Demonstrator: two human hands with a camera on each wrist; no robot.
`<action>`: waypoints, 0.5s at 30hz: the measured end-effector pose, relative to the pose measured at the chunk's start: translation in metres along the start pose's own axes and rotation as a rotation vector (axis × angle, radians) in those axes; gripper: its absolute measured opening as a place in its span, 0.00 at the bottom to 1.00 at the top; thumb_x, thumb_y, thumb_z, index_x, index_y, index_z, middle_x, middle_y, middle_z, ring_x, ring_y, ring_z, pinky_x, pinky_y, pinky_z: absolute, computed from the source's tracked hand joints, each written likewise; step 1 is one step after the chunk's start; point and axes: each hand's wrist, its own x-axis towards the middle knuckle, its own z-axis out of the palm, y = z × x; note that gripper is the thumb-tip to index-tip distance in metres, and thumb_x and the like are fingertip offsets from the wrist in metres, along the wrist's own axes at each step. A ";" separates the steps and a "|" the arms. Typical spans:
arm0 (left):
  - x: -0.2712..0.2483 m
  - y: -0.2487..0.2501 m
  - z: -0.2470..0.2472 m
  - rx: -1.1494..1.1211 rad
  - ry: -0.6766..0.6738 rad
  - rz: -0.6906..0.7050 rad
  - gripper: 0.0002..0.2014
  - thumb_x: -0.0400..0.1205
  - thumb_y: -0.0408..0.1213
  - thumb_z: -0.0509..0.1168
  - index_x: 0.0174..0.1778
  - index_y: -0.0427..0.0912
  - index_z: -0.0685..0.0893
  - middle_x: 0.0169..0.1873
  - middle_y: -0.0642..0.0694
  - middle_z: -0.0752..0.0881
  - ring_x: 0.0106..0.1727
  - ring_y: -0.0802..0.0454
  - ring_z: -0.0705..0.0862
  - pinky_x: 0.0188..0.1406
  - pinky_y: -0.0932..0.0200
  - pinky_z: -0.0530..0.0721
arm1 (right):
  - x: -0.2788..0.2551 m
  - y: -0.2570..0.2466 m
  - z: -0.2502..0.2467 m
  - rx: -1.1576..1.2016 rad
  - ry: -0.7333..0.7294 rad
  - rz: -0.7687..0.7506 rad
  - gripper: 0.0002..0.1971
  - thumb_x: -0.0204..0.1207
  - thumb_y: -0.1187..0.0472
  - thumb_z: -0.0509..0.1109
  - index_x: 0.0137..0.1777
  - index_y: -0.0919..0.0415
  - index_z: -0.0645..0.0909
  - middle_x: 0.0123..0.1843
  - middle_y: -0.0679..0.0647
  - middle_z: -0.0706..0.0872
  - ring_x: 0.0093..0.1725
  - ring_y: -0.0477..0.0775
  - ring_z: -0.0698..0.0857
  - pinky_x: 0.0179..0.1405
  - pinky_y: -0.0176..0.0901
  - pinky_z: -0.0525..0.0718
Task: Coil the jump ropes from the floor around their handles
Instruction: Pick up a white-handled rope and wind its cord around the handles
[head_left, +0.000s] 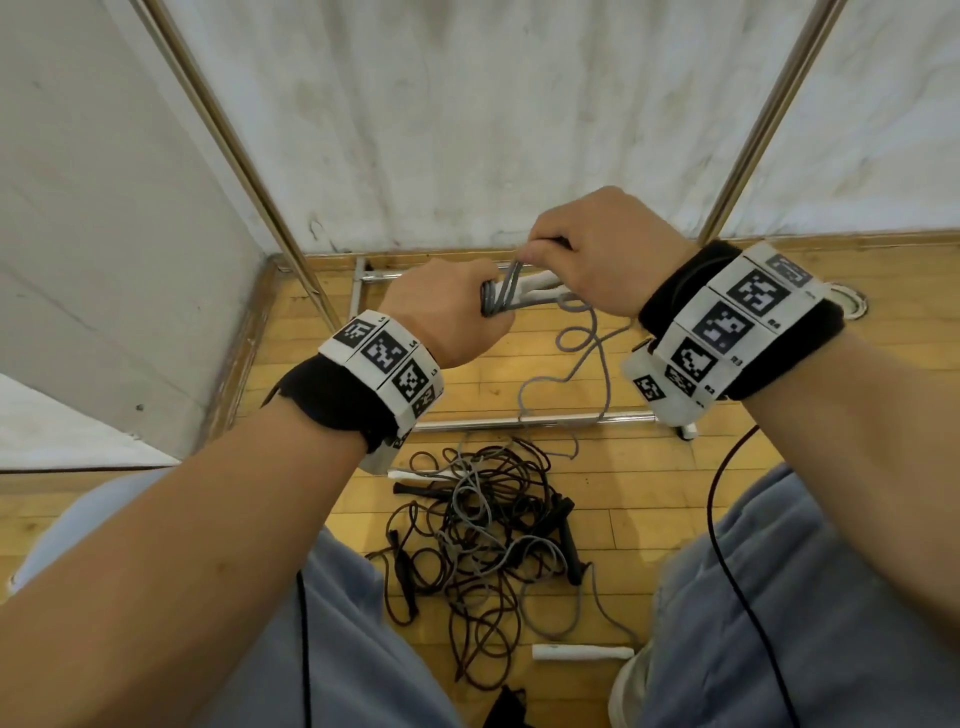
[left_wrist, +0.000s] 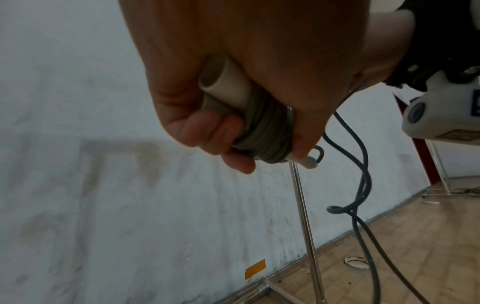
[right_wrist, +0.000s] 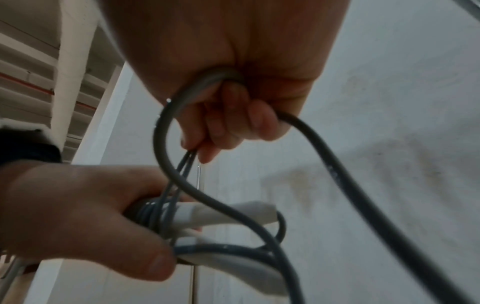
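Note:
My left hand (head_left: 457, 306) (left_wrist: 221, 139) grips a pair of white handles (head_left: 530, 285) (left_wrist: 228, 82) (right_wrist: 228, 211) held side by side, with several turns of grey rope (head_left: 496, 299) (left_wrist: 267, 131) (right_wrist: 155, 211) wound round them. My right hand (head_left: 587, 249) (right_wrist: 223, 123) is just above and to the right, pinching strands of the same grey rope and holding a loop of it in its curled fingers. The loose grey rope (head_left: 582, 353) (left_wrist: 363, 185) (right_wrist: 350, 185) hangs down to the floor. A tangle of dark and grey ropes (head_left: 483, 545) with black handles lies on the floor between my knees.
A white handle (head_left: 582, 651) lies on the wooden floor (head_left: 649, 483) near my right knee, another white handle (head_left: 410, 474) by the tangle's far edge. A metal rack base (head_left: 530, 420) and two slanted poles (head_left: 244, 156) stand against the white wall (head_left: 467, 104). A black cable (head_left: 727, 545) runs over my right leg.

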 end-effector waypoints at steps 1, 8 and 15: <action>-0.002 0.000 -0.001 0.005 -0.012 0.002 0.10 0.75 0.54 0.64 0.46 0.54 0.81 0.31 0.55 0.82 0.34 0.52 0.81 0.23 0.62 0.67 | 0.001 0.002 -0.001 -0.010 0.003 0.024 0.18 0.80 0.46 0.63 0.44 0.60 0.86 0.34 0.52 0.83 0.37 0.54 0.79 0.34 0.45 0.72; -0.019 0.000 -0.019 -0.112 -0.049 0.097 0.08 0.69 0.49 0.67 0.40 0.52 0.83 0.26 0.53 0.81 0.31 0.58 0.78 0.24 0.62 0.68 | 0.003 0.015 -0.001 0.215 -0.002 0.233 0.25 0.62 0.34 0.74 0.27 0.59 0.81 0.19 0.46 0.72 0.20 0.44 0.69 0.21 0.33 0.67; -0.028 0.004 -0.039 -0.296 -0.001 0.189 0.13 0.68 0.47 0.63 0.43 0.48 0.86 0.25 0.50 0.81 0.28 0.52 0.78 0.26 0.59 0.70 | 0.004 0.026 0.000 0.408 -0.202 0.263 0.21 0.67 0.43 0.75 0.26 0.60 0.81 0.20 0.52 0.70 0.20 0.45 0.64 0.19 0.31 0.63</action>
